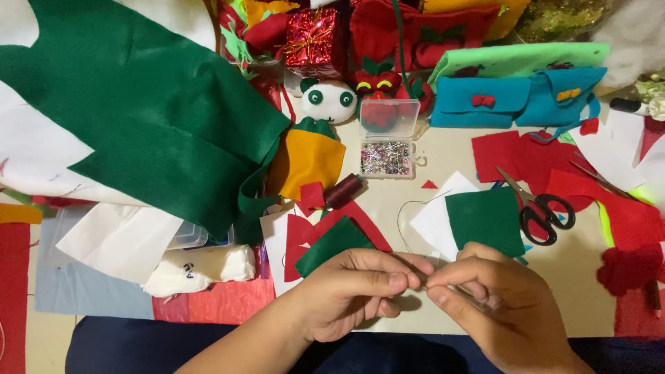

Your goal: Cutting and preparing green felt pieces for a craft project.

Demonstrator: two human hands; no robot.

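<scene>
Both hands meet just below the green square [487, 220]. L hand [353, 291] pinched shut on thin thread [409, 208], R hand [495, 305] fingertips closed on something fine, prob. needle, too small to tell. Held close for control, I judge. Clear pin box [386, 147] up-left of square, scissors [544, 208] right of it.

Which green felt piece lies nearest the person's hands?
The small dark green piece on red felt, just above the left hand; the green square sits slightly farther, and the big sheet far left.
</scene>
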